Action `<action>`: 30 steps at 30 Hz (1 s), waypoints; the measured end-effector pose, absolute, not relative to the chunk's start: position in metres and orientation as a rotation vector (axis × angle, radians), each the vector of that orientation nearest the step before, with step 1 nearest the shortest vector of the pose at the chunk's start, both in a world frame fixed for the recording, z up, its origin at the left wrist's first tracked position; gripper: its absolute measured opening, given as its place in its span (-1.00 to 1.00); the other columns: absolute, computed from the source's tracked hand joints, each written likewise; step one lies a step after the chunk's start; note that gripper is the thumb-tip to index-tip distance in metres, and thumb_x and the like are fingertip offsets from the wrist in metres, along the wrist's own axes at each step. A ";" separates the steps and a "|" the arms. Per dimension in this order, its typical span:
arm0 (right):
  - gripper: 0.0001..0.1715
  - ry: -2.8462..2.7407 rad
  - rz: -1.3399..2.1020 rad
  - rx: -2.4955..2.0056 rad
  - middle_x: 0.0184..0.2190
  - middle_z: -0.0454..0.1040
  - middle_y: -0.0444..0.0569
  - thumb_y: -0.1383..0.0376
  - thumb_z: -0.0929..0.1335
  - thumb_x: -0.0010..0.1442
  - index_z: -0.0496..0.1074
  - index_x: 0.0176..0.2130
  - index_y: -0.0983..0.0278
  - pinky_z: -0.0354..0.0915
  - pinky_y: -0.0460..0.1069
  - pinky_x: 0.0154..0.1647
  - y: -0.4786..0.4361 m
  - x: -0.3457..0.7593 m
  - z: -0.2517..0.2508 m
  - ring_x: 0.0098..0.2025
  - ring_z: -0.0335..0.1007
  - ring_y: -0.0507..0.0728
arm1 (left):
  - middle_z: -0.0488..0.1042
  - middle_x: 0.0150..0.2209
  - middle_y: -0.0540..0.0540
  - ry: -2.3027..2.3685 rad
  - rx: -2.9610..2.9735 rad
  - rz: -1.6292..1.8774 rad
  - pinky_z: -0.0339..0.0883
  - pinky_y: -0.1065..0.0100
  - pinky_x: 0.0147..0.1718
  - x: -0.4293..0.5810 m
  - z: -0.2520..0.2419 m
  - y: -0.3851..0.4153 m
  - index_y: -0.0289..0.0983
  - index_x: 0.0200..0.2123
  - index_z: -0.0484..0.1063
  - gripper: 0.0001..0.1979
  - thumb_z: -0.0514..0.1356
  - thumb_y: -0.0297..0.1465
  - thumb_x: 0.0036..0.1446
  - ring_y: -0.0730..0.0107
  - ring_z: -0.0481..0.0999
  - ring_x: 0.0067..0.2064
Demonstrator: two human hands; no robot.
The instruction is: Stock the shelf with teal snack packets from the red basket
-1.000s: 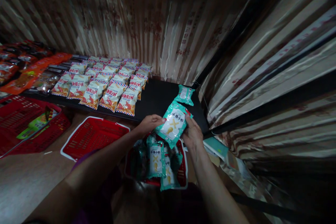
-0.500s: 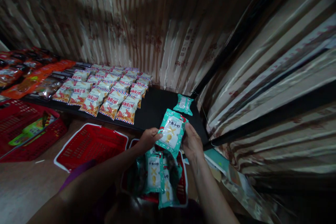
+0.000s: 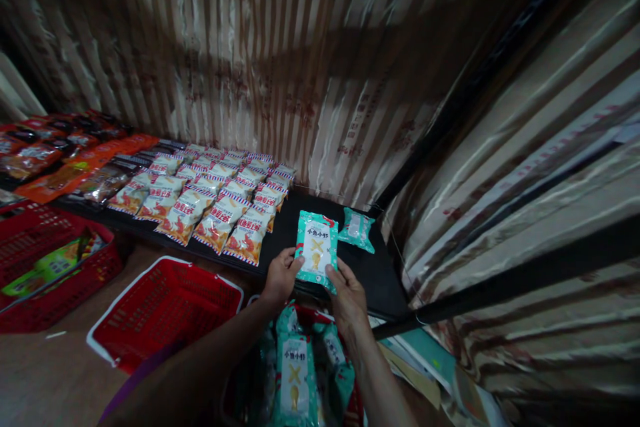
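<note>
A teal and white snack bag [image 3: 317, 247] is held upright over the front of the black shelf [image 3: 350, 273], its printed face toward me. My left hand [image 3: 283, 273] pinches its lower left edge, and my right hand [image 3: 347, 287] grips its lower right corner. Just behind it on the shelf lies another teal bag [image 3: 357, 230], near the back corner. Below my hands, a red basket [image 3: 356, 407] holds several more teal bags [image 3: 295, 380]; my right forearm hides part of it.
Rows of white and orange snack bags [image 3: 220, 217] lie on the shelf to the left, with orange and dark packets [image 3: 65, 153] farther along. Two red baskets [image 3: 165, 307] [image 3: 95, 267] stand on the floor at left. A dark pole [image 3: 490, 290] and pleated curtain [image 3: 500, 200] border the right.
Both hands have carried the teal bag forward over the shelf and turned it more upright. The right hand's grip now sits lower on the bag. The view has shifted slightly.
</note>
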State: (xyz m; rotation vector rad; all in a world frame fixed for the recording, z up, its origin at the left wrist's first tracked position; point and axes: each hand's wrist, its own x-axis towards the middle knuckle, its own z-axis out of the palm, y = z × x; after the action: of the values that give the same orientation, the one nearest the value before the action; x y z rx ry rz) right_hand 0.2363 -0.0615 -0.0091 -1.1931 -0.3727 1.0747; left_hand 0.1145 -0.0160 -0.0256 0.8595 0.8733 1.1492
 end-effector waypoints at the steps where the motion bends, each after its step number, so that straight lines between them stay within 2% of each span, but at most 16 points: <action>1: -0.40 -0.383 1.057 -1.185 -0.38 0.61 -0.08 0.26 0.56 -0.30 0.48 -0.18 0.24 0.45 -0.04 -0.31 -0.058 0.235 -0.010 -0.36 0.53 0.10 | 0.49 -0.51 -0.01 0.883 0.845 1.170 0.35 0.35 -0.39 0.114 -0.024 -0.014 -0.28 -0.21 0.43 -0.55 0.35 -0.20 -0.19 0.34 0.49 -0.42; 4: -0.41 -0.395 0.995 -1.171 -0.38 0.60 -0.11 0.27 0.55 -0.27 0.47 -0.17 0.26 0.42 -0.10 -0.33 -0.043 0.233 -0.010 -0.36 0.52 0.06 | 0.52 -0.37 -0.08 0.922 0.845 1.245 0.35 0.38 -0.33 0.114 -0.018 -0.003 -0.30 -0.06 0.37 -0.49 0.34 -0.34 -0.15 0.36 0.51 -0.34; 8: -0.33 -0.425 0.887 -1.152 -0.39 0.58 -0.16 0.30 0.52 -0.25 0.43 -0.07 0.23 0.39 -0.13 -0.31 -0.011 0.232 -0.010 -0.37 0.50 0.02 | 0.49 -0.18 -0.15 1.050 0.946 1.344 0.35 0.40 -0.26 0.124 -0.012 0.025 -0.30 0.03 0.33 -0.48 0.26 -0.51 -0.08 0.42 0.50 -0.28; 11: -0.25 -0.484 0.829 -1.157 -0.40 0.57 -0.14 0.33 0.48 -0.24 0.38 0.02 0.26 0.38 -0.10 -0.29 0.021 0.233 -0.012 -0.36 0.50 0.03 | 0.50 -0.17 -0.15 1.194 1.031 1.371 0.36 0.38 -0.18 0.136 -0.011 0.052 -0.31 -0.04 0.39 -0.59 0.16 -0.59 -0.01 0.40 0.50 -0.21; 14: -0.22 -0.529 0.755 -1.201 -0.36 0.57 -0.07 0.32 0.43 -0.21 0.33 0.06 0.31 0.38 -0.07 -0.28 0.053 0.235 -0.017 -0.32 0.49 0.07 | 0.52 -0.16 -0.14 1.302 1.124 1.398 0.34 0.35 -0.08 0.147 -0.013 0.078 -0.29 -0.08 0.42 -0.61 0.10 -0.64 0.00 0.38 0.49 -0.13; 22: -0.28 -0.652 0.603 -1.377 -0.29 0.56 0.00 0.29 0.36 -0.16 0.37 0.05 0.37 0.38 -0.02 -0.23 0.120 0.247 -0.038 -0.27 0.48 0.13 | 0.45 0.00 -0.28 1.561 1.490 1.370 0.22 0.26 0.11 0.161 -0.025 0.115 -0.39 -0.07 0.45 -0.59 0.02 -0.67 0.03 0.24 0.41 0.07; 30: -0.34 -0.834 0.497 -1.519 -0.18 0.54 0.05 0.25 0.29 -0.06 0.35 0.07 0.34 0.38 0.00 -0.19 0.156 0.258 -0.059 -0.24 0.48 0.14 | 0.33 0.11 -0.35 1.604 1.562 1.390 0.17 0.21 0.15 0.180 -0.045 0.133 -0.44 -0.05 0.44 -0.63 -0.01 -0.57 0.10 0.13 0.31 0.16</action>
State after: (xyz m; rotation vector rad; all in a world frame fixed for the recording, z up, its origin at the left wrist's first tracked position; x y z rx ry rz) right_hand 0.2582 0.1560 -0.0590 -1.5191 -0.8336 0.4970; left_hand 0.1804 0.1332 -0.0449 1.5624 1.6045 1.3896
